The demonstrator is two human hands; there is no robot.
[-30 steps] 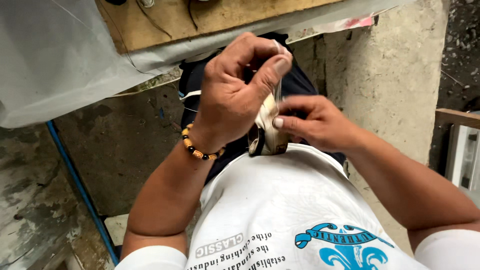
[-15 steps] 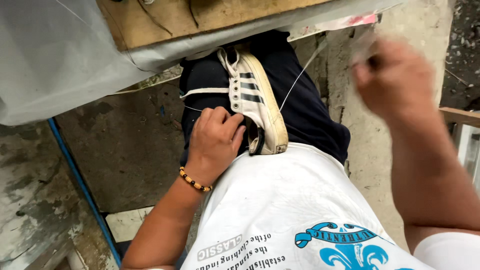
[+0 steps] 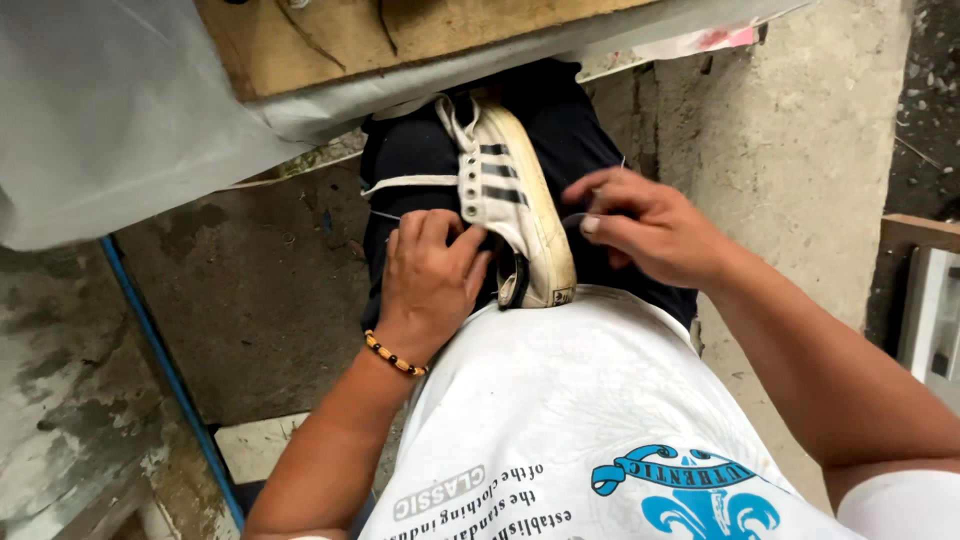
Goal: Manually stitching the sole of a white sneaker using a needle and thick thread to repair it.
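Note:
A white sneaker (image 3: 520, 215) with dark side stripes lies on my lap, toe pointing away under the table edge. My left hand (image 3: 430, 280), with a beaded bracelet on the wrist, presses and grips the shoe's left side near the laces. My right hand (image 3: 650, 225) is at the shoe's right side by the sole edge. Its thumb and forefinger are pinched on a thin thread; whatever else they pinch is too small to make out. A loose white lace (image 3: 410, 184) trails left across my dark trousers (image 3: 590, 130).
A wooden board (image 3: 400, 35) on a table covered with clear plastic sheet (image 3: 110, 110) overhangs my knees. A concrete wall (image 3: 790, 140) stands to the right and rough concrete floor (image 3: 260, 300) to the left. A blue pipe (image 3: 165, 370) runs along the floor.
My right hand, which had swung up and to the right pulling thread, has come back down to the shoe's right side. My left hand stays on the shoe.

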